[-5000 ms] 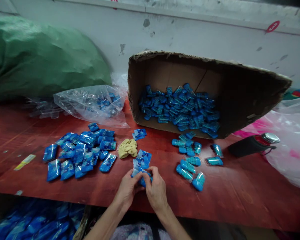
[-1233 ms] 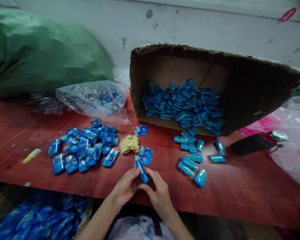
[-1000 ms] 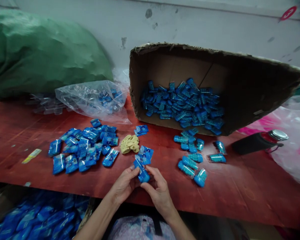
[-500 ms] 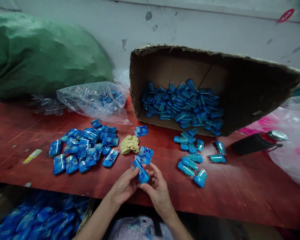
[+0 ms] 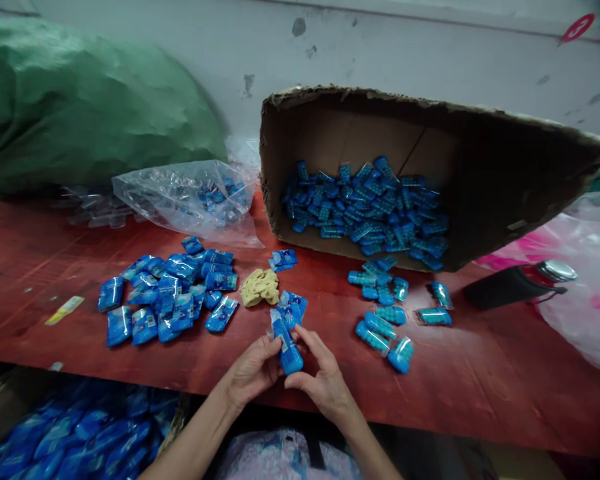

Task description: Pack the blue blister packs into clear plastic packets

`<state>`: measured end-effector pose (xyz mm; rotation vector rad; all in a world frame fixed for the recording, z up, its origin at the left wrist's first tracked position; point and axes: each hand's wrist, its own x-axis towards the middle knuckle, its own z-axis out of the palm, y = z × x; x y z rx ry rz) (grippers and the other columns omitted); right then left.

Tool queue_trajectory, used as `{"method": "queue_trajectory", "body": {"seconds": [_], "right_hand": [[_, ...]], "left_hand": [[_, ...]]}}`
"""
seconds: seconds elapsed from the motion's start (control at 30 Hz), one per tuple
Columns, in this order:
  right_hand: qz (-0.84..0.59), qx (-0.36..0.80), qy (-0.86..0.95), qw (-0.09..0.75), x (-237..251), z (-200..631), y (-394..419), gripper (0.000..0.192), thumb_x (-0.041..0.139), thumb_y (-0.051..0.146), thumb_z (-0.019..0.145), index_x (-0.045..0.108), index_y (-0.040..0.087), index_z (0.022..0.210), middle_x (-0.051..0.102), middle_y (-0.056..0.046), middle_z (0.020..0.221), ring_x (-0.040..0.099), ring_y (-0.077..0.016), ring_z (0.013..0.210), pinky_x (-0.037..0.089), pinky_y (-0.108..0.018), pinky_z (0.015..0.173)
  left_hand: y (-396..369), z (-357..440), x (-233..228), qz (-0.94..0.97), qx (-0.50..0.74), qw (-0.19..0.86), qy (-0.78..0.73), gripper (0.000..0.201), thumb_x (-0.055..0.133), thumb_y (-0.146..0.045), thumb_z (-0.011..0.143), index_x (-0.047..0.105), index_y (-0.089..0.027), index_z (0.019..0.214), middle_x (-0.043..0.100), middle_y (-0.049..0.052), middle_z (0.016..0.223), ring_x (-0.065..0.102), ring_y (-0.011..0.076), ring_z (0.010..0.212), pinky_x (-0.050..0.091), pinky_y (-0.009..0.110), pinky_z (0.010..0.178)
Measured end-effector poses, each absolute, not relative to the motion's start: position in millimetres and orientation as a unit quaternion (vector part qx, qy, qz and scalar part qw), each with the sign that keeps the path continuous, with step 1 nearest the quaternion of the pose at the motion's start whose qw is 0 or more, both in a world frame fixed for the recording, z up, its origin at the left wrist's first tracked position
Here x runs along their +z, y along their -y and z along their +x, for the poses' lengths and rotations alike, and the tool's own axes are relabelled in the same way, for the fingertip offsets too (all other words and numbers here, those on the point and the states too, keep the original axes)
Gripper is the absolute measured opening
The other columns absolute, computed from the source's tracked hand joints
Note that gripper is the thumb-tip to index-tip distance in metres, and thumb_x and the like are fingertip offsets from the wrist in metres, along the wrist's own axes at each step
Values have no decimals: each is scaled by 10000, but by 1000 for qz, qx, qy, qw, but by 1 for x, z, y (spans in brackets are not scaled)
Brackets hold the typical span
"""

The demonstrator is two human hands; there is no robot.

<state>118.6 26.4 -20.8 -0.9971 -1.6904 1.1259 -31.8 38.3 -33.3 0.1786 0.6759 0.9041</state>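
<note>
Since half a second ago both hands have drawn slightly closer to the body, and the blue packet between them now stands more upright, its lower end sunk between the fingertips. Left hand pinches the packet's side from 9 o'clock, thumb and fingers closed on it; right hand closes on the same packet from 3 o'clock, its forefinger arched over the top. The packet sits above the near edge of the red table, just at 6 o'clock of a few empty blue wrappers. At 11 o'clock of the hands lies a crumpled yellow cloth, and farther toward 10 o'clock a heap of filled blue packets. At 2 o'clock of the hands a loose cluster of blue tablet rolls lies on the table, and beyond it, toward 1 o'clock, a cardboard box tipped on its side holds many more. A clear plastic bag lies at 11 o'clock, in front of a green sack. A dark flask lies on its side far out at 3 o'clock.
</note>
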Motion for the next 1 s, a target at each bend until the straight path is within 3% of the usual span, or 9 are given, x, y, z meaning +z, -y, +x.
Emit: {"method": "queue_trajectory", "body": {"seconds": [0.23,0.37,0.57,0.7,0.87,1.0], "right_hand": [[-443,502,597,442,-36,114,-20,607,689,229,653,463,266,1215,567,-33,1025,551,-197,928,467,-294,799],[-428,620,486,443,-38,113,-23,590,647,177,643,465,270,1196,565,-1,950,586,-142,739,508,-242,618],[-400,621,534,412,-32,115,-27,629,634,130,635,442,283,1214,523,-25,1137,543,-193,981,462,-312,825],[-444,539,598,393,-25,105,-27,427,554,147,729,511,239,1143,572,-42,1076,535,-199,992,416,-330,879],[-398,585,597,378,-23,68,-44,211,514,197,779,533,196,989,624,-18,855,589,-163,760,481,-269,696],[-414,512,633,407,-35,19,-68,263,507,192,777,510,180,1039,623,-48,929,586,-190,849,469,-311,770]], "left_hand": [[-23,-15,-24,75,452,802,-382,173,627,-238,696,664,-130,826,660,33,701,565,87,590,429,171,513],[-22,-12,-21,111,442,802,-387,240,587,-281,729,643,-134,910,648,46,739,562,99,605,461,215,566],[-23,-12,-24,166,460,760,-429,265,608,-322,699,625,-169,916,650,46,799,569,118,657,451,246,626],[-20,-28,-16,273,411,718,-491,313,546,-424,715,634,-155,847,639,41,714,560,139,631,421,243,588],[-18,-75,4,482,363,536,-590,261,557,-402,689,643,-163,625,624,17,597,543,182,658,376,235,610],[-35,-130,14,521,402,345,-669,237,525,-397,710,660,-209,660,632,24,604,559,209,685,384,262,676]]}}
